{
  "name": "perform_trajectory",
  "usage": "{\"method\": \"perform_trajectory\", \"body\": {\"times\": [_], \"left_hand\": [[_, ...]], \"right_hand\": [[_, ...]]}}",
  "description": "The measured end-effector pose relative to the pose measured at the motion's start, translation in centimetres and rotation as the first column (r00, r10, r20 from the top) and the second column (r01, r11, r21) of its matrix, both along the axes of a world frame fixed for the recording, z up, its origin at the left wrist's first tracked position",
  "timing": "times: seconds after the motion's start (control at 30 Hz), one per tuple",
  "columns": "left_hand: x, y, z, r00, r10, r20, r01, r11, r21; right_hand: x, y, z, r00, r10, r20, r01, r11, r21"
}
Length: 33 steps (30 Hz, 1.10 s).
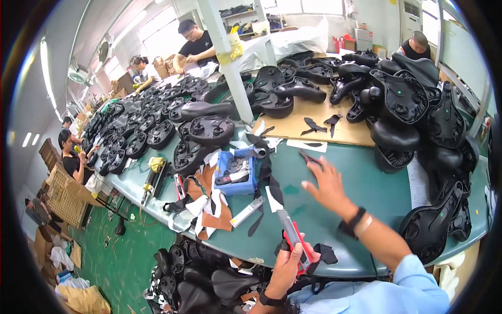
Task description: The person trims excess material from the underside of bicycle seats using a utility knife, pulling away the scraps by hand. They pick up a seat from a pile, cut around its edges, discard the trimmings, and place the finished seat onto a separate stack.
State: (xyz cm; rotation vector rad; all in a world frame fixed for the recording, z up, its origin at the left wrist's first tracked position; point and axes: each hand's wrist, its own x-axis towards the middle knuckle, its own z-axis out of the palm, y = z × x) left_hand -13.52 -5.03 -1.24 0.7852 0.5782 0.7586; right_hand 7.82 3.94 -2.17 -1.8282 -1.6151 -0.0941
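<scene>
While the left hand (287, 266) grips a knife (291, 229), the right (330, 189) spreads beside another tool (305, 156).

"What fills the back of the workshop?"

"A person in a black T-shirt (197, 48), head bowed, stands left of a white post (234, 81) wrapped in yellow material (235, 49). Beyond the post, a translucent plastic sheet (303, 42) spreads below the windows."

"And at the edges?"

"A wall fan (77, 74) hangs near strip lights (48, 68) at left; another person in black (419, 48) looks down at far right."

"Lower down?"

"A tan sack (83, 299) slumps on the green floor (117, 256), and a yellow-and-black tool (150, 183) lies left of a blue bin (243, 187)."
</scene>
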Motion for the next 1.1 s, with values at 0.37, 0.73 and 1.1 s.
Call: {"method": "perform_trajectory", "body": {"times": [0.37, 0.73, 1.1], "left_hand": [[-2.9, 0.5, -1.7, 0.994, -0.066, -0.091, 0.059, 0.996, -0.071], [-5.3, 1.6, -1.7, 0.925, -0.34, -0.171, 0.353, 0.934, 0.053], [-6.2, 1.1, -1.4, 0.911, -0.339, -0.233, 0.353, 0.935, 0.019]], "right_hand": [[4.0, 4.8, -1.3, 0.959, -0.075, -0.273, -0.072, 0.867, -0.493], [-3.7, -13.2, 5.4, 0.89, 0.164, -0.425, -0.384, 0.771, -0.507], [-4.8, -14.3, 3.9, 0.936, 0.351, -0.017, -0.343, 0.904, -0.254]]}}
